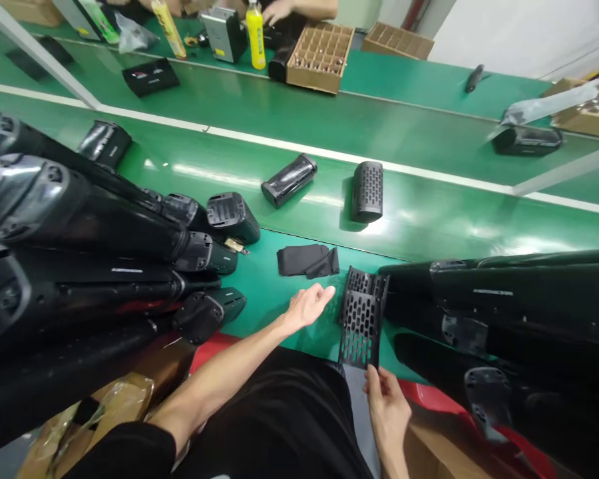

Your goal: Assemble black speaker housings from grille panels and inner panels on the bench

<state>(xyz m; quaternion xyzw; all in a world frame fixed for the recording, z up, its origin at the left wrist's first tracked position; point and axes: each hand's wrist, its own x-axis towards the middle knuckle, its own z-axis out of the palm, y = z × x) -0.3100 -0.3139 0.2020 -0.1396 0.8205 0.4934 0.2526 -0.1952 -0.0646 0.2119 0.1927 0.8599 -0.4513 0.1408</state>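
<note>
A black perforated plastic panel (pixel 362 319) lies on the green table right in front of me, its near end at the table's edge. A grey strip (pixel 360 406) hangs down from that near end. My right hand (pixel 388 409) pinches the strip's right side just below the panel. To the panel's left, my left hand (pixel 309 306) hovers with its fingers curled and thumb pointing right; whatever it may hold is hidden. Just beyond that hand lies a small pile of dark strips (pixel 307 259).
Long black housings are stacked at left (pixel 104 206) and right (pixel 519 293). On the green conveyor (pixel 204 159) sit black units, including a perforated one (pixel 368 191). Across it are a divided carton (pixel 321 56), a yellow bottle (pixel 255 36) and a co-worker's hand (pixel 278 10).
</note>
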